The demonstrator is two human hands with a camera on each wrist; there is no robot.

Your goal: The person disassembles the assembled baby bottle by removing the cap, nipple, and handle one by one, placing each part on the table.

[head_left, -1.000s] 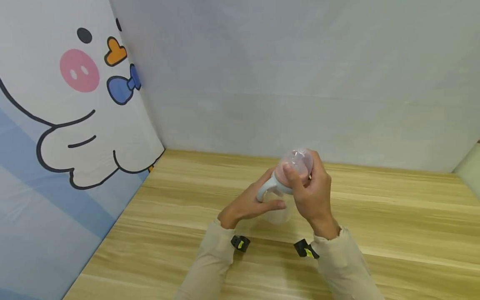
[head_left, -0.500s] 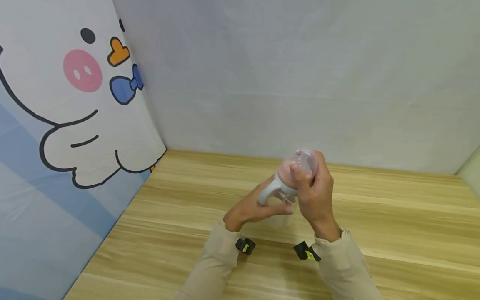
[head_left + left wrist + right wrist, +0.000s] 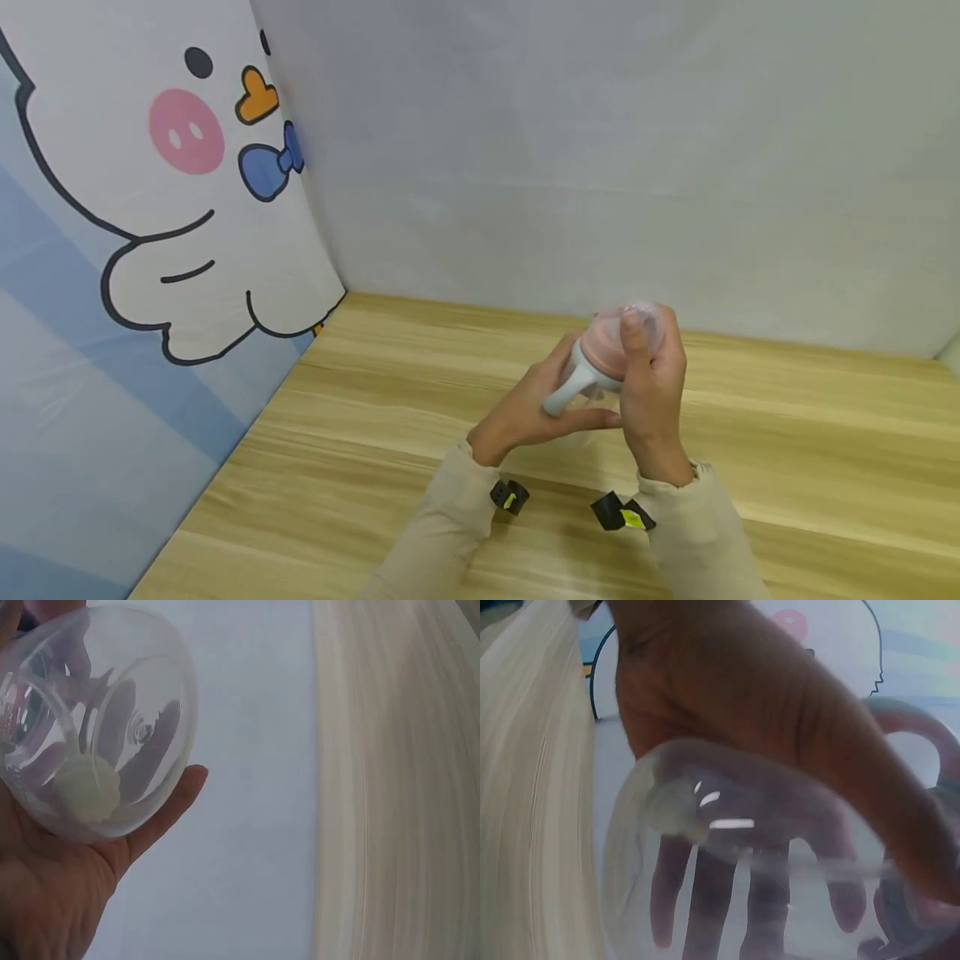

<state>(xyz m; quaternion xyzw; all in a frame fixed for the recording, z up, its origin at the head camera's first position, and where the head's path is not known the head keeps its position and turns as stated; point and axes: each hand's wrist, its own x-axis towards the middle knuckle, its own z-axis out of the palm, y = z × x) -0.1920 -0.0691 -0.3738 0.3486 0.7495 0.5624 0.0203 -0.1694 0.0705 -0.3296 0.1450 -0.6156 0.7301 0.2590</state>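
A baby bottle (image 3: pixel 602 348) with a pink top, a pale handle (image 3: pixel 567 392) and a see-through body is held tilted above the table between both hands. My left hand (image 3: pixel 536 406) holds the body from the left, its thumb across the near side below the handle. The right hand (image 3: pixel 654 408) grips the clear domed cover (image 3: pixel 654 327) on the pink top, thumb on its near side. In the left wrist view, the clear bottle bottom (image 3: pixel 146 690) faces the camera, and a pale round piece (image 3: pixel 88 787) shows inside. Several fingers show through the plastic in the right wrist view.
Below the hands lies a wood-grain table (image 3: pixel 360 467). A plain pale wall (image 3: pixel 525 150) stands behind it, and a cartoon-printed sheet (image 3: pixel 67 358) along the left. Black wrist mounts (image 3: pixel 510 497) sit by both sleeves.
Both hands and the bottle have shifted slightly right in the head view, as has the scenery. The right thumb now lies higher on the clear cover, and the handle has turned toward the near side.
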